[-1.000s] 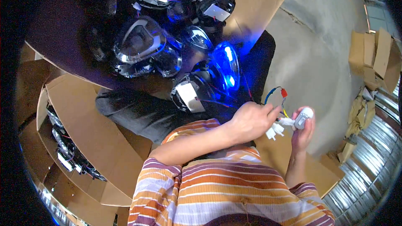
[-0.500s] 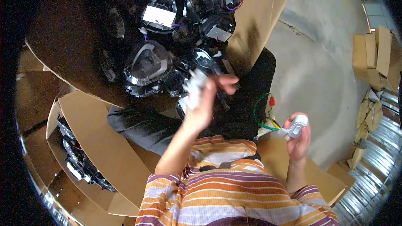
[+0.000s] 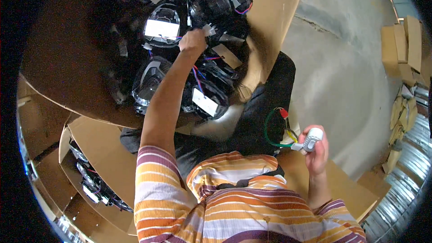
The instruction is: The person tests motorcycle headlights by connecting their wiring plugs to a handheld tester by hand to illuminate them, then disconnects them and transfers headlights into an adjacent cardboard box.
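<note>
My left hand (image 3: 193,41) reaches over a large cardboard box of headlights, its fingers closed. What it grips is hidden. A whitish, partly see-through piece (image 3: 209,29) shows beside the fingers. Around it lie black headlights with clear lenses, such as one headlight (image 3: 150,78). White labels (image 3: 162,29) and red and blue wires show on several. Off to the right, my right hand (image 3: 317,155) is closed around a grey-white rounded device (image 3: 313,139) with an oval on its face. From it run a green wire (image 3: 268,128) and a yellow one, with a red connector (image 3: 284,113) close by.
The big box's cardboard wall (image 3: 270,13) rises beside my dark-trousered leg (image 3: 270,94). At left, a second carton (image 3: 101,146) holds more headlights. Flattened cardboard (image 3: 398,121) and folded cartons (image 3: 400,45) stand on the concrete floor (image 3: 333,85) at right.
My left hand has moved forward and left, deeper over the headlights, and its fingers have closed. A white item seen in it earlier no longer shows clearly. My right hand keeps the device, shifted slightly.
</note>
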Motion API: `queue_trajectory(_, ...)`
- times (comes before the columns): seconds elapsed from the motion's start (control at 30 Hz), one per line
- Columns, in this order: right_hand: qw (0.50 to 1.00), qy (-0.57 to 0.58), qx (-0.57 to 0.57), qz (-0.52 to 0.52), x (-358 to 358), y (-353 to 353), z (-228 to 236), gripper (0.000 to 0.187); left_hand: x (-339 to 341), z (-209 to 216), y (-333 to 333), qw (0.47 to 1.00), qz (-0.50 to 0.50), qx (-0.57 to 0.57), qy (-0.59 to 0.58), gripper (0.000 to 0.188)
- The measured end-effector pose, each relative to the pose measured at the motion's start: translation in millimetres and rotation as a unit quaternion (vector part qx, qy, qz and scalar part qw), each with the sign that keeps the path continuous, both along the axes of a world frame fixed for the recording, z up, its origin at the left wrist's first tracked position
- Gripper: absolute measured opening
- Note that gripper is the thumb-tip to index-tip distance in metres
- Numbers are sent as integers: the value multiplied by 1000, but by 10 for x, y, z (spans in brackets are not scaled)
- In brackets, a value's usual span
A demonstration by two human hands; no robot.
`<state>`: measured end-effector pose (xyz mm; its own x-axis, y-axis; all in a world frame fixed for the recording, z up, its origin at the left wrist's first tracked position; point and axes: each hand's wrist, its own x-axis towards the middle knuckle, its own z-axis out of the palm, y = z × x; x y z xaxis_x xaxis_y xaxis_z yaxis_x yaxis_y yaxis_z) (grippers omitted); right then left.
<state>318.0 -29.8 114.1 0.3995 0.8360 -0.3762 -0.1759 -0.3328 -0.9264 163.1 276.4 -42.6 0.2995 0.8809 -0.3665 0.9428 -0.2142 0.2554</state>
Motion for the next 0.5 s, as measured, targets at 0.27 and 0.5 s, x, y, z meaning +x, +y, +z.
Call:
queue_trajectory(0.27,999,8,-28,19,14,43,-17,44,-114,-97,33,991,-68,2,111,19)
queue_trajectory(0.5,998,-3,-46,49,-25,112,-38,44,-557,429,-621,947,-38,193,-253,27)
